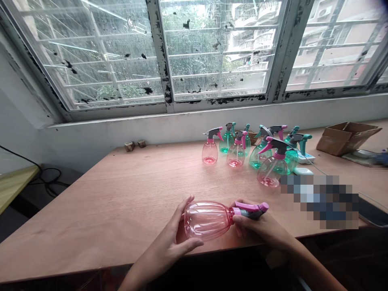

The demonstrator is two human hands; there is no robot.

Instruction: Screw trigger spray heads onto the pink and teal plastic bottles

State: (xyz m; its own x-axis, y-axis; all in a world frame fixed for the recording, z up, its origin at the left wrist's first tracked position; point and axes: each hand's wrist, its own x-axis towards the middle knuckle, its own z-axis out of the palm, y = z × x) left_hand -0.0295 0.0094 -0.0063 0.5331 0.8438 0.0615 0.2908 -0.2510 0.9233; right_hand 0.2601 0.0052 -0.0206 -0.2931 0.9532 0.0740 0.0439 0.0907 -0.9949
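A clear pink spray bottle [206, 220] lies on its side above the table's front edge, its base to the left and its pink and grey trigger head to the right. My left hand [174, 232] cups the base end, thumb in front and fingers behind. At the neck, just under the trigger, my right hand [251, 222] is closed around the bottle. Beyond, a pink spray bottle [209, 152] and another pink one [235, 155] stand upright near green spray bottles [226, 141]. Closest of that group is a pink bottle [269, 171] with a grey and pink head.
The wooden table [121, 202] runs below a barred window [212, 52]. An open cardboard box [345, 139] sits at the back right. Two small blocks [129, 146] rest at the back left edge. A blurred patch [321, 202] covers something on the right. Black cables [50, 178] hang at the far left.
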